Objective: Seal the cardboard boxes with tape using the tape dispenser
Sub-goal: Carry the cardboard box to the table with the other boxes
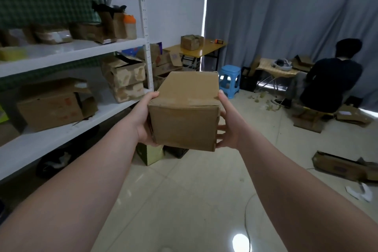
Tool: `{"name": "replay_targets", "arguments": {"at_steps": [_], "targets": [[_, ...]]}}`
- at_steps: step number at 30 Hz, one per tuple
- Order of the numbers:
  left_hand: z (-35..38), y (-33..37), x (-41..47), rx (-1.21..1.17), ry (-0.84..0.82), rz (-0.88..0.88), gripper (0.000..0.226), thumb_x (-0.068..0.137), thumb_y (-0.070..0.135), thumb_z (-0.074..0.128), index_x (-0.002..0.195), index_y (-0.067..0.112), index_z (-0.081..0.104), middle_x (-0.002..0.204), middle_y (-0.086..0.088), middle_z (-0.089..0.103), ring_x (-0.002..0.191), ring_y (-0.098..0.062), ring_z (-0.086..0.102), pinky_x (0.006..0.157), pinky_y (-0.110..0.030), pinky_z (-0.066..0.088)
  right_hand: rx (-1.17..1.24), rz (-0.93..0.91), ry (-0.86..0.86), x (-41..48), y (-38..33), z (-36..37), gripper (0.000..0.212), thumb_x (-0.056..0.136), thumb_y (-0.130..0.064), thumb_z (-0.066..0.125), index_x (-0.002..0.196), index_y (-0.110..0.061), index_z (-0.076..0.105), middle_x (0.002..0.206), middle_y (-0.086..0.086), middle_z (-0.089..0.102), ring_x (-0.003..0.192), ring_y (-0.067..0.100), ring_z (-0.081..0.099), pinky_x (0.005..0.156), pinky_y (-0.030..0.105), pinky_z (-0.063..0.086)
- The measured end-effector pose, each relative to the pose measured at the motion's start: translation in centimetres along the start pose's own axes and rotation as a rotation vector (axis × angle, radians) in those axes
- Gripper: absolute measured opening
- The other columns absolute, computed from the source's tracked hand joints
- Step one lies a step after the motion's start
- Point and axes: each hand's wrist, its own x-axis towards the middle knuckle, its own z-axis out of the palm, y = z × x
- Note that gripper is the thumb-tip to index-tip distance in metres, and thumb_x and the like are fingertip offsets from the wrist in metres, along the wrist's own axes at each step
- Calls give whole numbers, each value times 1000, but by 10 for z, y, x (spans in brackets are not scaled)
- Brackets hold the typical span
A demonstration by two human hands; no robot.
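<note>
1. Left hand (144, 120) and right hand (227, 126) clamp the cardboard box (184, 112) between them, one on each side wall, with thumbs hooked over the top edge.
2. The box is in the air, dead centre. Its long axis points away from me and I hold the near end. Neither hand is nearer.
3. Well ahead is the yellow table (206, 50) with a second box (191, 42). The small orange object (218, 41) may be the dispenser, but it is too small to tell.

A plain brown cardboard box (184, 112) is held in the air above the floor. The left hand (145, 121) and right hand (227, 126) grip its two sides, with the thumbs at the top edge. The visible faces are closed and scuffed. The box is roughly level, one end facing the camera.
</note>
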Motion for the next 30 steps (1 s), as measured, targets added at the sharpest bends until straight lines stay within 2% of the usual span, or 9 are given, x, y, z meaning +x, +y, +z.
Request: {"name": "replay_targets", "arguments": {"at_steps": [4, 8, 11, 14, 17, 20, 24, 27, 30], "targets": [[3, 52, 97, 53, -50, -47, 68, 48, 69, 69, 99, 24, 68, 89, -19, 72, 98, -44, 59, 87, -67, 36, 26, 1, 27, 86, -39, 4, 95, 62, -88, 51, 139, -32, 42, 116, 12, 51, 103, 35, 53, 77, 55, 51], [4, 112, 180, 118, -123, -50, 76, 53, 83, 57, 100, 27, 74, 101, -16, 72, 101, -41, 61, 84, -62, 41, 56, 22, 44, 171, -85, 12, 99, 61, -89, 50, 142, -32, 40, 135, 16, 45, 120, 42, 46, 91, 64, 44], [12, 154, 231, 174, -188, 8, 91, 52, 94, 45, 108, 27, 70, 103, -14, 71, 97, -38, 66, 81, -57, 48, 108, 29, 74, 225, -115, 11, 102, 57, -91, 48, 140, -32, 43, 134, 17, 47, 118, 42, 49, 88, 61, 47], [29, 187, 263, 198, -254, 129, 88, 54, 90, 51, 112, 26, 65, 100, -9, 73, 86, -29, 71, 64, -46, 56, 205, 35, 111, 269, -136, -1, 97, 57, -93, 45, 125, -26, 58, 119, 14, 58, 103, 38, 60, 80, 55, 53], [48, 212, 299, 250, -255, 234, 86, 50, 80, 65, 115, 24, 61, 106, -5, 72, 95, -25, 69, 67, -38, 57, 235, -4, 157, 309, -157, -19, 85, 61, -91, 47, 103, -20, 69, 99, 10, 64, 79, 27, 65, 67, 37, 55], [69, 232, 335, 316, -222, 269, 69, 59, 70, 68, 107, 21, 64, 107, -7, 68, 98, -23, 64, 74, -37, 58, 198, -40, 235, 347, -175, -38, 59, 77, -73, 54, 96, -19, 69, 93, 9, 64, 69, 22, 62, 59, 28, 52], [98, 257, 391, 285, -231, 295, 83, 47, 76, 66, 110, 22, 61, 109, -8, 67, 102, -25, 62, 87, -45, 55, 133, -129, 335, 402, -201, -68, 18, 91, -27, 56, 82, -17, 67, 74, -1, 60, 55, 11, 46, 49, 21, 45], [129, 277, 441, 263, -244, 329, 90, 46, 84, 61, 116, 27, 57, 111, -7, 67, 105, -28, 62, 87, -49, 54, 35, -216, 388, 448, -228, -100, 10, 90, -28, 61, 93, -19, 64, 92, -3, 61, 77, 13, 50, 65, 25, 48], [172, 301, 499, 220, -241, 311, 95, 41, 92, 54, 113, 30, 60, 99, -4, 73, 102, -28, 62, 85, -48, 53, -44, -253, 400, 497, -259, -144, 48, 81, -50, 68, 120, -26, 52, 113, -6, 52, 104, 16, 48, 89, 35, 46]]}}
